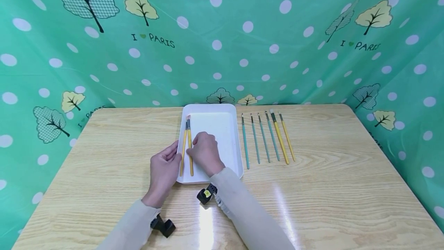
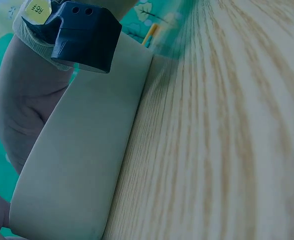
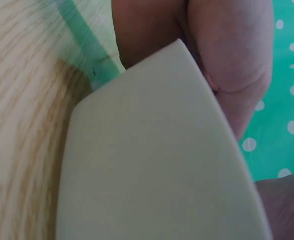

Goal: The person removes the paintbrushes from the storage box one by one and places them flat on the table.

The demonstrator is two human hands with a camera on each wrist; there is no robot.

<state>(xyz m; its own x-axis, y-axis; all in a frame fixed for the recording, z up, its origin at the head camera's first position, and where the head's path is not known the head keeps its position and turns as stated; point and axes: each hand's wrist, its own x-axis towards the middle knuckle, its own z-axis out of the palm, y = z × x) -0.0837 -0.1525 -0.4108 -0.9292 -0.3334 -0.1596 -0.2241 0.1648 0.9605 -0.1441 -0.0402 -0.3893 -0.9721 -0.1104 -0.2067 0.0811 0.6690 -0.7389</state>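
Note:
A white rectangular tray [image 1: 218, 165] lies on the table. Along its left side are two yellow-handled paintbrushes, the left paintbrush [image 1: 183, 147] close to the left wall and another paintbrush [image 1: 190, 165] just right of it. Over the tray, my right hand [image 1: 207, 152] pinches the second brush near mid-handle; its fingertips are partly hidden. My left hand [image 1: 165, 169] rests at the tray's left rim, fingers fairly straight along the outside and thumb near the rim. Both wrist views mostly show the tray wall [image 2: 87, 145], with the right hand [image 3: 231, 45] behind it in the right wrist view.
Right of the tray, a row of brushes lies side by side: several teal-handled brushes [image 1: 263, 137], a thick yellow brush [image 1: 280, 140] and a thin yellow brush [image 1: 287, 136]. A green patterned cloth [image 1: 243, 65] hangs behind the wooden table [image 1: 329, 188].

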